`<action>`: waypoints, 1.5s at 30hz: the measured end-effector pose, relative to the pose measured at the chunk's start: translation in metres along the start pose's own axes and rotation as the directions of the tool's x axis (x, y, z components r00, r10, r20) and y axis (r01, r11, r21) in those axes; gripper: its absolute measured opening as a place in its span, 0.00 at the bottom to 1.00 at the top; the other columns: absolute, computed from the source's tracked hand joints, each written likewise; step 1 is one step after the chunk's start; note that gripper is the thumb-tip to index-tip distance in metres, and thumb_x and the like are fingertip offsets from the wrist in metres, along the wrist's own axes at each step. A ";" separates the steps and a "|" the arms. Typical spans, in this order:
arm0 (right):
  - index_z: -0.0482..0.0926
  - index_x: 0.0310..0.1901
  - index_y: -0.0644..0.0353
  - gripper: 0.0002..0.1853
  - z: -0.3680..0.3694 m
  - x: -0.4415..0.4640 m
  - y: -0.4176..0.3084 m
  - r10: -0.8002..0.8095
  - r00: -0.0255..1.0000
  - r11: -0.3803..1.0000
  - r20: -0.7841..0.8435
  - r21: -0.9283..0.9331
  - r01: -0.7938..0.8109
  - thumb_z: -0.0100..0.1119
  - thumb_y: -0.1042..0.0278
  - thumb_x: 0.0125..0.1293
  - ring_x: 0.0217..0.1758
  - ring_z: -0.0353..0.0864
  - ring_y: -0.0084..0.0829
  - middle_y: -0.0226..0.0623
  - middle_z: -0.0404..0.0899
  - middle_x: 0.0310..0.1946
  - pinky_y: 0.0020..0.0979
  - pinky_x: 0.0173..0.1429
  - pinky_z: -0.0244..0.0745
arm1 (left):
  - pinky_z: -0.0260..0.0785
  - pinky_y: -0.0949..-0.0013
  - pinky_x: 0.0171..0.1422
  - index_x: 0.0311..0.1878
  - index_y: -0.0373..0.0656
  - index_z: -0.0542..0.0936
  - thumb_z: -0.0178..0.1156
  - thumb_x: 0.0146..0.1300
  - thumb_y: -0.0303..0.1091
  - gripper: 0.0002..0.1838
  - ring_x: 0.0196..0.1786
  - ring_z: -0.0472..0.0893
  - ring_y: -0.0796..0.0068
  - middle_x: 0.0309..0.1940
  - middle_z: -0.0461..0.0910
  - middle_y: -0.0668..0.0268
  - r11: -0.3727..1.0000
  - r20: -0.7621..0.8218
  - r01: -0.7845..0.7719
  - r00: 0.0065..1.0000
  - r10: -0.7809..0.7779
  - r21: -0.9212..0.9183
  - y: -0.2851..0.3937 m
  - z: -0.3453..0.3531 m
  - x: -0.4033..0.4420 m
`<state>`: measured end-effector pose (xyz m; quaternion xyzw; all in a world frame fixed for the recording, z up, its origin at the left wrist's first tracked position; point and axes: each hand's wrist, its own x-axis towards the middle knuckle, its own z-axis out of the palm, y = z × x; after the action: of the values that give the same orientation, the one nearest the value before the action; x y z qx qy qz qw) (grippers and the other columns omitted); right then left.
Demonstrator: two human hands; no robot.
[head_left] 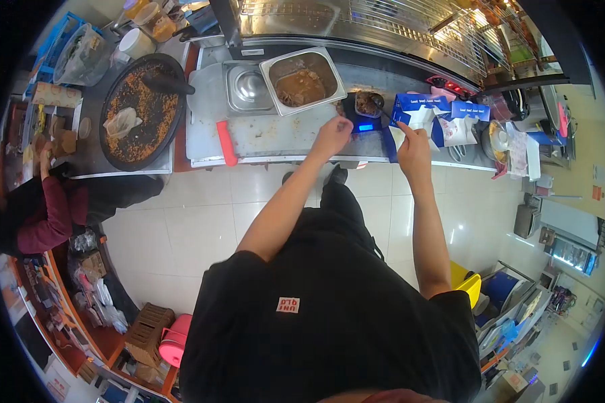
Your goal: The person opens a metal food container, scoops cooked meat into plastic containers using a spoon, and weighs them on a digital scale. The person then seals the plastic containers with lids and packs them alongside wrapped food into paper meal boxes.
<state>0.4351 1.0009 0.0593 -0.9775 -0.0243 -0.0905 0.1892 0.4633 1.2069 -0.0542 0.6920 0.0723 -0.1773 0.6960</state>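
Note:
My right hand (pixel 413 148) is closed around the handle of a dark spoon (pixel 381 106), whose head dips towards a small container of brown food (pixel 366 104). That container sits on a scale (pixel 365 127) with a lit blue display. Just left of the scale, my left hand (pixel 333 136) hovers with its fingers curled in; whether anything is between them is too small to make out. A steel pan (pixel 270 70) of brown meat in sauce stands beyond my left hand. Blue-and-white paper boxes (pixel 420 102) stand open beside my right hand.
A red-handled tool (pixel 226 143) lies on the steel counter (pixel 269 141), near a lidded steel pan (pixel 247 87). Farther left is a big black pan of brown crumbs (pixel 141 127). Another person's hand (pixel 46 158) works at the far left. Wire racks (pixel 296 10) rise behind the counter.

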 end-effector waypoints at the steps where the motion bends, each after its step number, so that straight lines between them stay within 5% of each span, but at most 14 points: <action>1: 0.83 0.54 0.57 0.18 -0.003 0.000 -0.002 0.008 1.000 1.000 0.002 0.020 -0.008 0.50 0.79 0.67 0.43 0.78 0.51 0.51 0.75 0.39 0.45 0.49 0.74 | 0.75 0.65 0.41 0.47 0.41 0.82 0.61 0.67 0.42 0.15 0.35 0.85 0.68 0.31 0.85 0.59 1.000 -0.045 0.006 0.999 -0.006 0.012 -0.002 0.007 0.013; 7: 0.83 0.54 0.57 0.17 -0.015 0.004 -0.003 0.054 0.998 0.997 0.027 0.050 -0.055 0.51 0.77 0.67 0.44 0.78 0.53 0.52 0.76 0.40 0.47 0.49 0.74 | 0.76 0.60 0.46 0.43 0.43 0.82 0.61 0.65 0.40 0.11 0.38 0.86 0.57 0.31 0.86 0.58 0.995 -0.345 0.000 0.938 0.035 0.101 -0.033 0.033 0.062; 10: 0.83 0.53 0.58 0.17 -0.008 0.005 0.004 0.052 0.997 0.994 0.061 0.089 -0.057 0.50 0.76 0.67 0.43 0.78 0.54 0.53 0.77 0.39 0.48 0.48 0.73 | 0.70 0.68 0.29 0.47 0.41 0.83 0.60 0.68 0.39 0.12 0.27 0.80 0.76 0.28 0.83 0.65 0.993 -0.279 -0.033 0.958 0.062 0.111 -0.034 0.031 0.067; 15: 0.85 0.50 0.58 0.17 -0.014 0.008 0.007 0.068 0.996 0.975 0.058 0.210 -0.079 0.49 0.77 0.66 0.41 0.79 0.55 0.55 0.78 0.35 0.47 0.48 0.73 | 0.69 0.70 0.28 0.45 0.39 0.83 0.60 0.68 0.38 0.12 0.26 0.79 0.77 0.28 0.83 0.66 0.995 -0.235 -0.059 0.969 0.077 0.085 -0.035 0.032 0.071; 18: 0.85 0.49 0.58 0.17 -0.024 0.007 -0.006 0.070 0.996 0.993 0.057 0.088 -0.075 0.49 0.78 0.65 0.40 0.79 0.55 0.56 0.79 0.35 0.47 0.48 0.73 | 0.69 0.71 0.29 0.43 0.39 0.83 0.60 0.69 0.37 0.11 0.27 0.78 0.78 0.27 0.82 0.68 1.000 -0.233 -0.021 0.972 0.025 0.021 -0.034 0.033 0.072; 27: 0.86 0.48 0.60 0.18 -0.011 0.012 0.000 -0.004 0.998 0.984 0.063 0.180 -0.007 0.48 0.78 0.62 0.38 0.81 0.52 0.54 0.79 0.31 0.46 0.46 0.74 | 0.68 0.72 0.30 0.41 0.38 0.83 0.61 0.68 0.37 0.11 0.26 0.76 0.80 0.26 0.82 0.69 0.999 -0.215 -0.052 0.975 0.054 0.014 -0.025 0.035 0.068; 30: 0.85 0.51 0.60 0.20 -0.018 0.023 0.013 0.193 0.947 0.896 0.258 0.348 -0.277 0.48 0.77 0.61 0.31 0.79 0.31 0.40 0.82 0.33 0.32 0.38 0.73 | 0.68 0.72 0.30 0.41 0.39 0.83 0.61 0.68 0.37 0.10 0.26 0.77 0.80 0.26 0.82 0.69 0.997 -0.201 -0.074 0.976 0.080 0.034 -0.024 0.032 0.068; 33: 0.84 0.53 0.60 0.22 -0.025 0.024 0.017 0.439 0.743 0.584 0.505 0.468 -0.663 0.47 0.78 0.60 0.26 0.73 0.24 0.33 0.77 0.29 0.28 0.33 0.68 | 0.69 0.72 0.31 0.41 0.40 0.84 0.61 0.68 0.37 0.10 0.27 0.78 0.80 0.26 0.82 0.69 0.996 -0.194 -0.076 0.977 0.086 0.056 -0.026 0.032 0.070; 36: 0.84 0.54 0.60 0.21 -0.012 0.012 0.029 0.474 0.678 0.372 0.562 0.570 -0.732 0.46 0.79 0.63 0.25 0.72 0.27 0.34 0.75 0.26 0.32 0.34 0.69 | 0.70 0.70 0.32 0.41 0.40 0.84 0.61 0.67 0.38 0.11 0.28 0.79 0.78 0.27 0.83 0.67 0.990 -0.193 -0.057 0.978 0.081 0.128 -0.023 0.031 0.071; 38: 0.83 0.53 0.60 0.20 0.010 -0.002 0.038 0.280 0.947 0.836 0.156 0.446 -0.320 0.46 0.79 0.64 0.28 0.74 0.32 0.38 0.74 0.25 0.35 0.37 0.70 | 0.71 0.69 0.34 0.41 0.40 0.84 0.61 0.67 0.38 0.11 0.28 0.80 0.76 0.27 0.84 0.66 0.982 -0.187 -0.061 0.978 0.095 0.180 -0.022 0.030 0.072; 39: 0.83 0.53 0.60 0.20 0.017 -0.009 0.039 0.088 0.996 0.958 -0.023 0.277 -0.079 0.45 0.79 0.65 0.29 0.74 0.34 0.39 0.73 0.24 0.37 0.38 0.71 | 0.71 0.68 0.35 0.41 0.40 0.84 0.61 0.67 0.39 0.11 0.29 0.81 0.75 0.27 0.84 0.66 0.977 -0.181 -0.073 0.977 0.110 0.201 -0.021 0.030 0.071; 40: 0.84 0.53 0.57 0.18 -0.005 -0.009 0.010 0.103 0.994 0.980 0.045 0.165 -0.109 0.46 0.77 0.67 0.42 0.79 0.52 0.52 0.78 0.36 0.45 0.47 0.74 | 0.72 0.67 0.36 0.41 0.40 0.84 0.61 0.67 0.39 0.11 0.29 0.81 0.74 0.28 0.84 0.65 0.971 -0.170 -0.084 0.978 0.123 0.222 -0.021 0.031 0.070; 43: 0.84 0.53 0.56 0.18 -0.012 -0.008 -0.010 0.050 0.997 0.990 0.062 0.126 -0.058 0.46 0.76 0.67 0.43 0.79 0.55 0.53 0.78 0.35 0.47 0.49 0.73 | 0.73 0.67 0.39 0.41 0.40 0.84 0.61 0.67 0.39 0.12 0.31 0.82 0.73 0.28 0.84 0.64 0.954 -0.149 -0.127 0.974 0.173 0.272 -0.021 0.033 0.068; 45: 0.84 0.53 0.58 0.18 0.007 -0.003 0.012 -0.040 0.999 0.980 -0.014 0.194 0.042 0.47 0.77 0.66 0.36 0.79 0.48 0.48 0.78 0.33 0.42 0.41 0.73 | 0.73 0.67 0.40 0.41 0.39 0.83 0.61 0.67 0.39 0.12 0.32 0.82 0.72 0.28 0.84 0.64 0.957 -0.151 -0.120 0.975 0.163 0.263 -0.020 0.033 0.067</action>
<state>0.4346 0.9923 0.0485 -0.9531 -0.0520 -0.0965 0.2820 0.5141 1.1643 -0.0949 0.7910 0.0586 -0.0747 0.6044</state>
